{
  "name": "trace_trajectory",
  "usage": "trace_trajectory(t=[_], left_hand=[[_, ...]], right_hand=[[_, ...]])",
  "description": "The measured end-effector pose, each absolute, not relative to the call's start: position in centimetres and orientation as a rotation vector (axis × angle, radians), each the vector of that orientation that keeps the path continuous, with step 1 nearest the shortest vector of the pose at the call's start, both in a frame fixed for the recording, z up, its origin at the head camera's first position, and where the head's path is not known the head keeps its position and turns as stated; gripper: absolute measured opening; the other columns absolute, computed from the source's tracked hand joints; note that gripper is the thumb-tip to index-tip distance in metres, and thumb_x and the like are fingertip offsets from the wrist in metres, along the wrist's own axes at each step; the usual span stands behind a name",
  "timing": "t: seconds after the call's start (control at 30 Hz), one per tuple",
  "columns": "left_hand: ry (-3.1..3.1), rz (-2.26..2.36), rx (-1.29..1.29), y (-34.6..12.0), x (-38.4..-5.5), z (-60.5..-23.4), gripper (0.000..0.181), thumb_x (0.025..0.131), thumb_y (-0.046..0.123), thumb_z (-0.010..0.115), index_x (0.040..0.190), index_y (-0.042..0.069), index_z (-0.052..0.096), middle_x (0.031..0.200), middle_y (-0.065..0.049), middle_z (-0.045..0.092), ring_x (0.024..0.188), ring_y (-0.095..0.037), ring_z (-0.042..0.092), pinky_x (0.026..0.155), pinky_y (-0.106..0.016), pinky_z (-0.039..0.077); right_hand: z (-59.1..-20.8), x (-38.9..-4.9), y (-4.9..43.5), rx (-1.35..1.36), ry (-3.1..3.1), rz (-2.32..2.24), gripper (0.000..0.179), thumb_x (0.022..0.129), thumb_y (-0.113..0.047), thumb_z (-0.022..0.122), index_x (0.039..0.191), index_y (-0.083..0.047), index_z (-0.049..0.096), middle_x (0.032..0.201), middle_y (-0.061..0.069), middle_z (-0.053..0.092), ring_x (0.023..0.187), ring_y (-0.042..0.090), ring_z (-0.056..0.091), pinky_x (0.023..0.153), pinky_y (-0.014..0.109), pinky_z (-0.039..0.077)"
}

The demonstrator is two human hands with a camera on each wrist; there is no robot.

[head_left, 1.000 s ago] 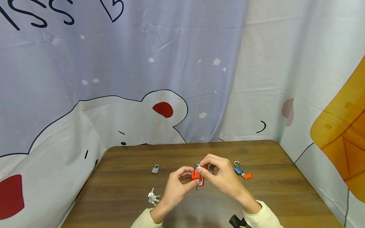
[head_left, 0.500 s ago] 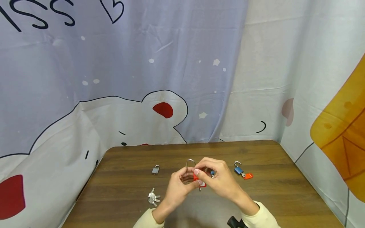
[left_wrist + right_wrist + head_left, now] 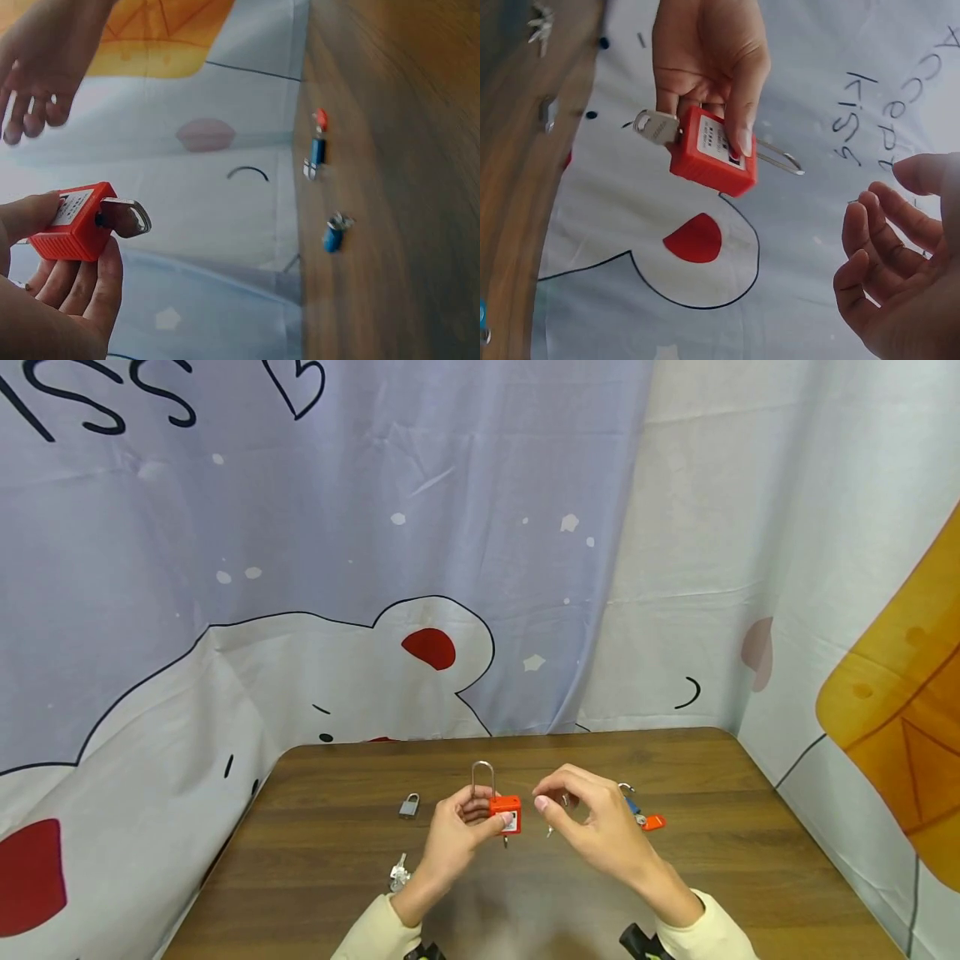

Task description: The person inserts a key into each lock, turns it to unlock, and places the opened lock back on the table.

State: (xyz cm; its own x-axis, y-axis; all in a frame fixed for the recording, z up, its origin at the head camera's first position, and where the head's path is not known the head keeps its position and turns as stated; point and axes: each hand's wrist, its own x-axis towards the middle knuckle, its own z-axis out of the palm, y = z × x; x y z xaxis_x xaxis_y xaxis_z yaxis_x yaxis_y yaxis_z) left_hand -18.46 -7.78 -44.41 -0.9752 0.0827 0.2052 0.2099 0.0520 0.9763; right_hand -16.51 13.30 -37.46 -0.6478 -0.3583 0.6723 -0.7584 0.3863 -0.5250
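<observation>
My left hand point(image 3: 450, 843) grips a red padlock point(image 3: 506, 814) above the table, thumb on its white label. A silver key point(image 3: 658, 127) sticks out of the padlock's bottom. Its tall shackle point(image 3: 483, 772) points up, swung out so that one leg stands beside the body. To the right, apart from the padlock, my right hand point(image 3: 600, 827) holds nothing, its fingers loosely bent. A small blue padlock point(image 3: 334, 236) with keys lies on the table, mostly hidden behind the right hand in the head view.
On the wooden table point(image 3: 337, 827) a small grey padlock point(image 3: 408, 806) lies at the left, with a bunch of keys point(image 3: 399, 872) nearer. Another blue padlock point(image 3: 318, 151), with an orange tag point(image 3: 653, 822), lies at the right. A printed curtain point(image 3: 420, 527) hangs behind.
My right hand has let go of the red padlock's shackle and moved off to the right. The shackle has turned outward to the left, and my left hand has shifted slightly left with the padlock.
</observation>
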Motion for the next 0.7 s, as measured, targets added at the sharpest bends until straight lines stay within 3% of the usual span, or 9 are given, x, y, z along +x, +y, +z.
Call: trace_trajectory(t=[0.23,0.4,0.53,0.7], left_hand=[[-2.27,-2.049,-0.2,-8.3,-20.0,-45.7,0.033,0.08,0.008,0.079,0.108,-0.002,0.065,0.101,-0.017,0.072,0.089,-0.015,0.068,0.077,-0.016,0.054],[-2.329,-2.05,-0.111,-8.5,-21.4,-46.5,0.032,0.081,0.005,0.077,0.108,-0.005,0.063,0.098,-0.017,0.072,0.084,-0.012,0.067,0.072,-0.017,0.054],[-2.341,-2.095,-0.049,-8.8,-22.3,-47.4,0.034,0.082,0.01,0.078,0.109,-0.003,0.063,0.096,-0.012,0.073,0.08,-0.008,0.064,0.07,-0.021,0.054],[-2.371,-2.114,0.059,-9.3,-23.4,-48.7,0.038,0.081,0.016,0.08,0.11,-0.002,0.062,0.092,-0.005,0.072,0.077,-0.007,0.062,0.069,-0.026,0.054]], right_hand=[[-38.9,-16.6,14.1,1.04,-2.178,0.977,0.017,0.088,-0.013,0.071,0.103,-0.021,0.067,0.098,-0.013,0.065,0.087,0.001,0.061,0.078,0.014,0.048],[-39.7,-16.2,14.9,1.079,-2.238,0.758,0.035,0.086,-0.028,0.074,0.119,-0.022,0.064,0.119,-0.011,0.062,0.108,0.008,0.06,0.092,0.028,0.05],[-40.4,-15.8,15.4,1.134,-2.309,0.629,0.05,0.086,-0.039,0.073,0.132,-0.025,0.056,0.133,-0.008,0.056,0.122,0.012,0.054,0.095,0.037,0.048],[-41.2,-15.4,15.7,1.187,-2.36,0.571,0.058,0.086,-0.047,0.071,0.137,-0.025,0.052,0.141,-0.004,0.051,0.127,0.018,0.053,0.095,0.041,0.047]])
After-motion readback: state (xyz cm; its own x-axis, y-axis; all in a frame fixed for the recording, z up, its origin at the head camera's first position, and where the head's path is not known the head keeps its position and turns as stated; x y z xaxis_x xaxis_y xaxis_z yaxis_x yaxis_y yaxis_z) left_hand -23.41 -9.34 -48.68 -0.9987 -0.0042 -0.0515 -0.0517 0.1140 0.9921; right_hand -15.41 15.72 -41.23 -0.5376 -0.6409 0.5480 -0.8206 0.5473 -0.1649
